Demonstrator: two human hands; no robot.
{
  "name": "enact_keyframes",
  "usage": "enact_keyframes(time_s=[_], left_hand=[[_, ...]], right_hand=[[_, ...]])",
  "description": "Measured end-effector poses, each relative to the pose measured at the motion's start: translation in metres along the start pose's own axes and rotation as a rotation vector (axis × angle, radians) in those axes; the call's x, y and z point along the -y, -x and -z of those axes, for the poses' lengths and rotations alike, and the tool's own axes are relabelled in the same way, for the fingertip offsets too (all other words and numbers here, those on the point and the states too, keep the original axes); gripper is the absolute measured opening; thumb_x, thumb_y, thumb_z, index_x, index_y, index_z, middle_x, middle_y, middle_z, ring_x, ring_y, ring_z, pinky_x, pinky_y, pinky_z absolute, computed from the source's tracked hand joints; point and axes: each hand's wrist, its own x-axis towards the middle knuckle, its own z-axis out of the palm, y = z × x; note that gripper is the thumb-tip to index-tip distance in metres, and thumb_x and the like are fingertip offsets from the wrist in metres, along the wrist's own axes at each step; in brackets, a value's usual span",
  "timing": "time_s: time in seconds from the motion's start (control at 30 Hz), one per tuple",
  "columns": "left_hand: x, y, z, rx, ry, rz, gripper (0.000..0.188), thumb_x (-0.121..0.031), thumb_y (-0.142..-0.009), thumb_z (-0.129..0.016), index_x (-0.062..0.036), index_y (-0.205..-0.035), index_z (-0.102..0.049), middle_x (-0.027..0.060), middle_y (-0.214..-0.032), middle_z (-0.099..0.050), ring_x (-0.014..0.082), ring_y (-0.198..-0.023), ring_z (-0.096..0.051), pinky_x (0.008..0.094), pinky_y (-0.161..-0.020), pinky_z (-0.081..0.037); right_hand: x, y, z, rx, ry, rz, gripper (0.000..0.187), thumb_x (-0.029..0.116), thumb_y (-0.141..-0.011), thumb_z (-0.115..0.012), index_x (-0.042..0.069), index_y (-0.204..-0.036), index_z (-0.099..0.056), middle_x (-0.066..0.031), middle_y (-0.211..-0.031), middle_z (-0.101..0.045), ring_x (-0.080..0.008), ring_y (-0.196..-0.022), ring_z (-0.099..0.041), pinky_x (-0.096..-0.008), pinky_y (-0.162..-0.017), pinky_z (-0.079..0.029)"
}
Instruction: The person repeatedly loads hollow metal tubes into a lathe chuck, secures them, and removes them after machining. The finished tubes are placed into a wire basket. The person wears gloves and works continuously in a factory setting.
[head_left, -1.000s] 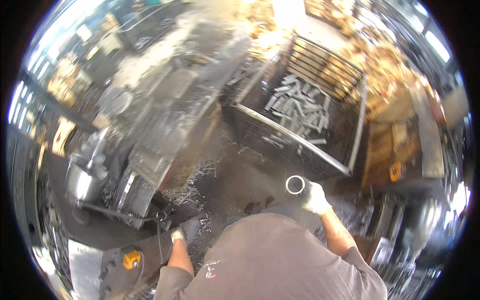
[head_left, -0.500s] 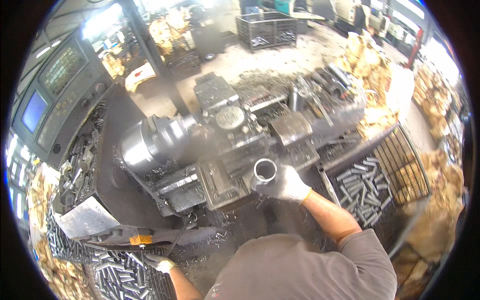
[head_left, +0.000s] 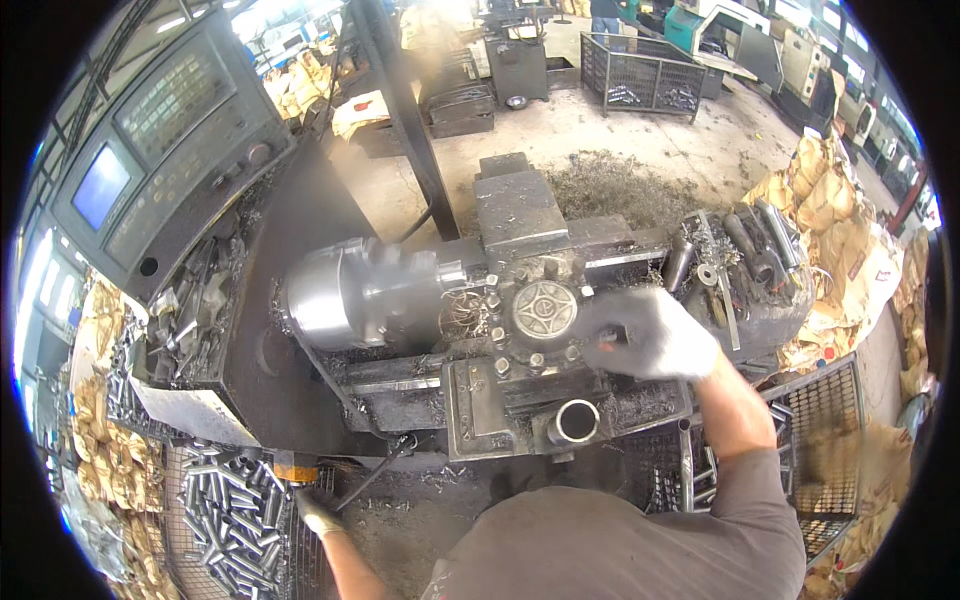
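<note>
Resting at the lathe carriage (head_left: 468,425) front: metal tube (head_left: 576,421), now out of your right hand (head_left: 655,335), freeing it at the tool post (head_left: 543,310) (grip blurred, untellable). Left hand (head_left: 318,513): beside orange box (head_left: 296,472), grip unclear.

The right hand (head_left: 650,335) has parted from the metal tube (head_left: 556,430), now at the lathe's (head_left: 475,398) front, and swung up by the tool post (head_left: 545,310).
</note>
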Motion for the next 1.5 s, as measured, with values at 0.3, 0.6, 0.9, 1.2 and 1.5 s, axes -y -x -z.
enact_keyframes(time_s=[0.3, 0.6, 0.9, 1.2, 1.5], left_hand=[[-0.099, 0.160, -0.295, 0.451, -0.511, -0.939, 0.039, -0.009, -0.097, -0.072, 0.0041, -0.133, -0.065, 0.0229, -0.123, -0.074, 0.0372, -0.115, -0.073, 0.0441, -0.103, -0.056], [-0.186, 0.099, -0.329, 0.401, -0.841, -1.270, 0.080, -0.014, -0.081, -0.084, -0.0009, -0.152, -0.050, 0.0279, -0.153, -0.053, 0.0504, -0.141, -0.051, 0.0584, -0.117, -0.044], [-0.190, 0.034, -0.401, 0.199, -0.875, -1.608, 0.078, -0.038, -0.084, -0.070, 0.0120, -0.141, -0.052, 0.0378, -0.145, -0.054, 0.0591, -0.139, -0.047, 0.0686, -0.122, -0.032], [-0.187, 0.034, -0.414, 0.218, -0.820, -1.613, 0.078, -0.045, -0.089, -0.066, 0.0107, -0.142, -0.053, 0.0383, -0.144, -0.054, 0.0601, -0.137, -0.049, 0.0691, -0.121, -0.032], [-0.181, 0.031, -0.414, 0.215, -0.892, -1.591, 0.080, -0.043, -0.087, -0.067, 0.0113, -0.144, -0.052, 0.0370, -0.146, -0.054, 0.0573, -0.140, -0.048, 0.0672, -0.125, -0.029]], right_hand=[[-0.107, -0.224, -0.118, 1.222, 0.218, -0.540, 0.074, 0.049, -0.077, -0.092, 0.004, -0.132, -0.073, -0.0141, -0.112, -0.079, -0.0245, -0.099, -0.075, -0.0406, -0.087, -0.061], [-0.237, -0.193, -0.005, 0.110, 0.459, -0.716, 0.036, 0.042, -0.094, -0.079, 0.011, -0.113, -0.083, -0.0114, -0.097, -0.081, -0.0244, -0.085, -0.077, -0.0391, -0.074, -0.062], [-0.141, -0.241, -0.118, 0.882, 0.302, -0.359, 0.063, 0.053, -0.074, -0.085, 0.001, -0.110, -0.079, -0.0218, -0.106, -0.080, -0.0315, -0.098, -0.076, -0.0472, -0.084, -0.060], [-0.216, -0.260, -0.138, 1.167, -0.173, -0.686, 0.063, 0.040, -0.080, -0.091, 0.005, -0.129, -0.073, -0.0106, -0.114, -0.079, -0.0237, -0.101, -0.077, -0.0459, -0.080, -0.063], [-0.174, -0.198, -0.069, 0.767, 0.624, -0.235, 0.038, 0.040, -0.069, -0.085, 0.003, -0.073, -0.079, -0.0226, -0.077, -0.076, -0.0334, -0.069, -0.075, -0.0457, -0.064, -0.061]])
